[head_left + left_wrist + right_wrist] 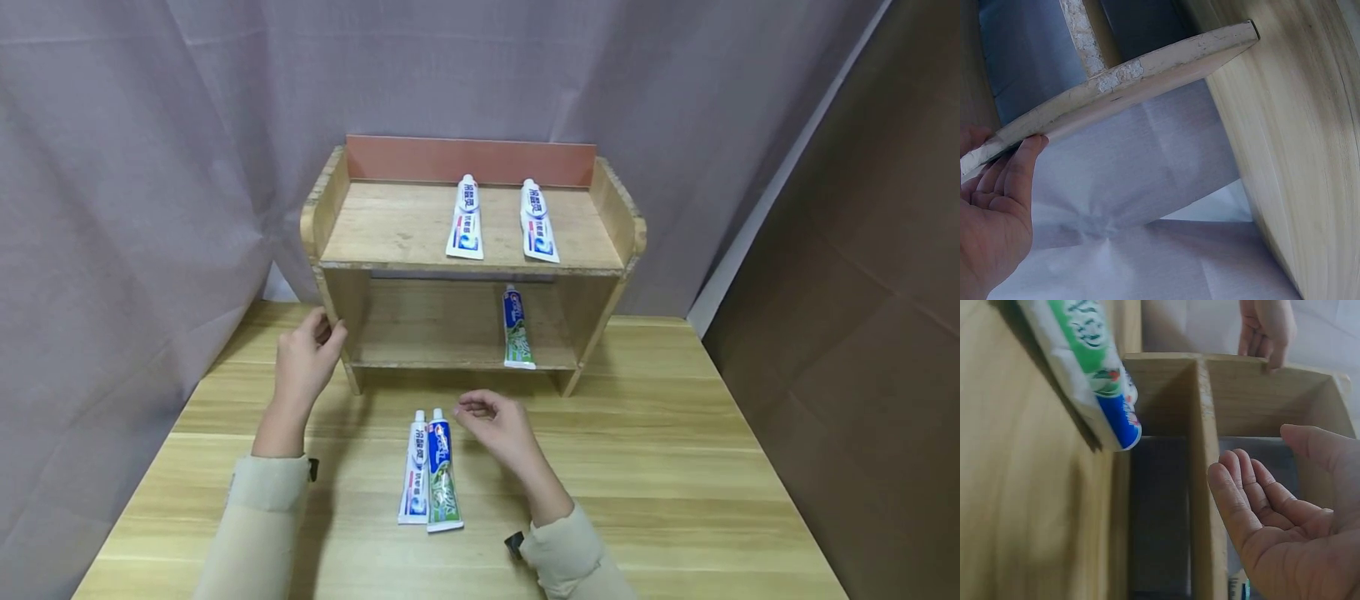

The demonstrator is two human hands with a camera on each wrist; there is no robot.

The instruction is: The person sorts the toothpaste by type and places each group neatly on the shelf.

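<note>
My left hand (306, 354) pinches the front edge of the left side panel (1116, 78) of a two-tier wooden shelf (472, 362), thumb on one face and fingers on the other. Loosely bent and holding nothing, my right hand (501, 425) hovers in front of the shelf. Just left of it, two toothpaste tubes lie side by side on the table: a white one (415, 475) and a blue-and-green one (442, 479), caps toward the shelf. The right wrist view shows that hand's palm (1291, 550), with fingers and thumb apart.
Two white toothpaste tubes, one left (466, 218) and one right (537, 222), lie on the upper tier. A blue-and-green tube (516, 327) lies at the right of the lower tier. Grey cloth (187, 167) hangs behind the wooden table (660, 467).
</note>
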